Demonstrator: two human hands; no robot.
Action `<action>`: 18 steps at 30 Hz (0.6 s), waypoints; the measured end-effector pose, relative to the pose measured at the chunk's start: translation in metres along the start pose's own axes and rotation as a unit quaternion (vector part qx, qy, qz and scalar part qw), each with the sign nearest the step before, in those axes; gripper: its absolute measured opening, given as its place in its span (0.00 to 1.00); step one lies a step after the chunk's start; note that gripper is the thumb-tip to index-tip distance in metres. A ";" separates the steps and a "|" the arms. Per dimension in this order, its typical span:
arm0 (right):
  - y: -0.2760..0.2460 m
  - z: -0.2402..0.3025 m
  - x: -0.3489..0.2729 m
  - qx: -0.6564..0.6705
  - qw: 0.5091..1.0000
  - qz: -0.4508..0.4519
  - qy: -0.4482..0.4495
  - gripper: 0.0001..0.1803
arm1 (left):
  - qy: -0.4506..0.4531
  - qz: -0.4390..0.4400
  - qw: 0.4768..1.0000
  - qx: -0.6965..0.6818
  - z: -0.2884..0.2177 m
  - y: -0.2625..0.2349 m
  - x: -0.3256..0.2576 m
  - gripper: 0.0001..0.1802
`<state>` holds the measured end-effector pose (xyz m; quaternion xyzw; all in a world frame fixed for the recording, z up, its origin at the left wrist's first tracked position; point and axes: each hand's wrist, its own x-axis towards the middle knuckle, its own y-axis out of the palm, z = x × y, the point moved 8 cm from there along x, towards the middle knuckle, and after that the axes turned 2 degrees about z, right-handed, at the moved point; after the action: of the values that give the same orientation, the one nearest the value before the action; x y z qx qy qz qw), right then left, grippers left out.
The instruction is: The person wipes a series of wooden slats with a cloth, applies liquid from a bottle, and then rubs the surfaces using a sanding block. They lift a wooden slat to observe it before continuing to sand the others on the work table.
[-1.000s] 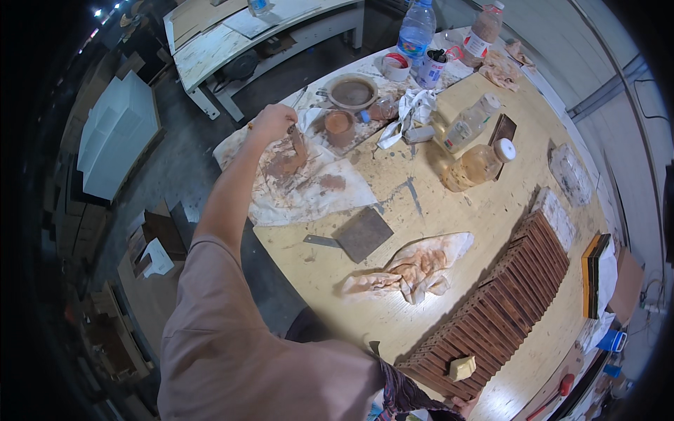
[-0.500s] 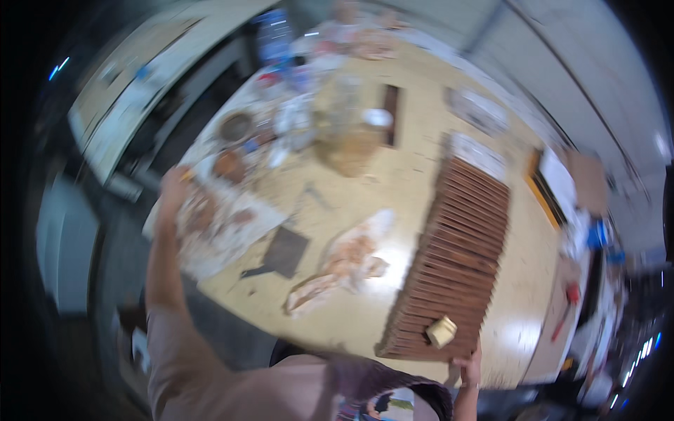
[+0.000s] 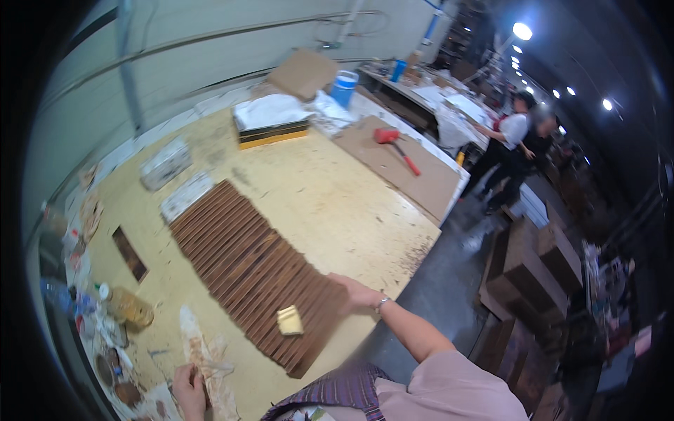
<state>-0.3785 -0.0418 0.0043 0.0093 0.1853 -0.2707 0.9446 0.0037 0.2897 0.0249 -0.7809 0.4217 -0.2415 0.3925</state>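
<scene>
A long row of brown wooden slats (image 3: 239,256) lies side by side across the yellow worktable (image 3: 330,203). A small pale yellow block (image 3: 289,321) rests on the near slats. My right hand (image 3: 357,291), with a band at the wrist, lies flat and open on the near right end of the row. My left hand (image 3: 188,384) is at the lower left, its fingers curled on a stained white rag (image 3: 200,344) that lies on the table beside the slats.
An amber bottle (image 3: 130,307) and small pots stand at the left. A red mallet (image 3: 395,146) lies on a cardboard sheet (image 3: 414,175); a blue tub (image 3: 344,88) stands behind. Two people (image 3: 516,147) stand at the far right. Cardboard boxes (image 3: 537,270) sit on the floor past the table edge.
The view has swung toward the table's other end. My left hand has come back from the far cloth with bowls to the stained rag. My right hand now rests on the slats.
</scene>
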 end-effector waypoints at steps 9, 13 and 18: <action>-0.017 -0.032 0.015 -0.175 0.980 -0.065 -0.067 0.64 | -0.027 0.053 0.997 -0.046 -0.056 0.015 0.006 0.19; -0.017 -0.048 0.015 -0.166 0.984 -0.049 -0.045 0.65 | 0.028 0.054 0.998 -0.018 -0.088 0.040 0.000 0.19; -0.016 -0.049 0.018 -0.197 0.979 -0.038 -0.030 0.69 | -0.018 0.039 0.987 -0.158 -0.084 0.090 -0.009 0.18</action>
<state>-0.3896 -0.0585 -0.0464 -0.1917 0.2067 -0.2647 0.9222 -0.1032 0.2324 -0.0008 -0.8202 0.4776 -0.1428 0.2808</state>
